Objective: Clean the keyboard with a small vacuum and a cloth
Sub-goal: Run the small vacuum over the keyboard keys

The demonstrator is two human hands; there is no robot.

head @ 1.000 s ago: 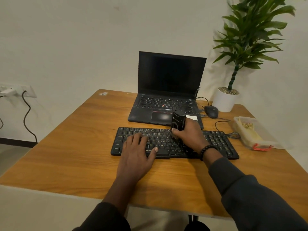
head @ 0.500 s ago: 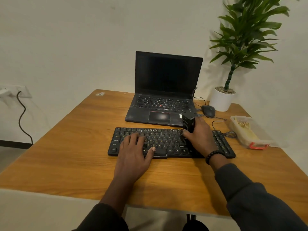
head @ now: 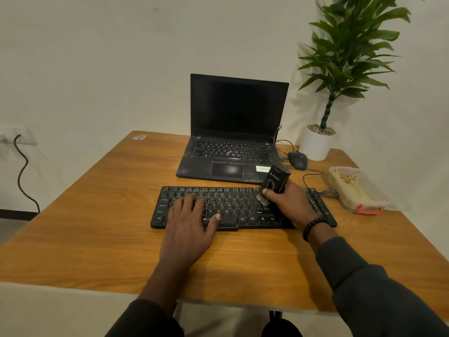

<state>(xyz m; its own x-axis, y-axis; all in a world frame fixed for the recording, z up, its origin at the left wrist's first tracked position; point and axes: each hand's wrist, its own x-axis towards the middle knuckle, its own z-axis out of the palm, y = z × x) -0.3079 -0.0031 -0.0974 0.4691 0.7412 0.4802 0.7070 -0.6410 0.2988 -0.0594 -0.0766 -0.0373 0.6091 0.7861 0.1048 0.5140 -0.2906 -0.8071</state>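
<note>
Head view: the keyboard (head: pixel 243 207), lying mid-table before the laptop (head: pixel 233 142), is being steadied by the left hand (head: pixel 189 222), fingers spread flat, while the small vacuum (head: pixel 275 184) is being gripped by the right hand (head: pixel 289 203), fingers curled round it, and is best being kept tilted, nozzle low, row by row.

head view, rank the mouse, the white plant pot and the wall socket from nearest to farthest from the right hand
From the right hand, which grips the small vacuum on the keyboard:
1. Mouse, just beyond the hand, right of the laptop.
2. White plant pot, behind the mouse at the table's far right corner.
3. Wall socket, far left on the wall.
</note>
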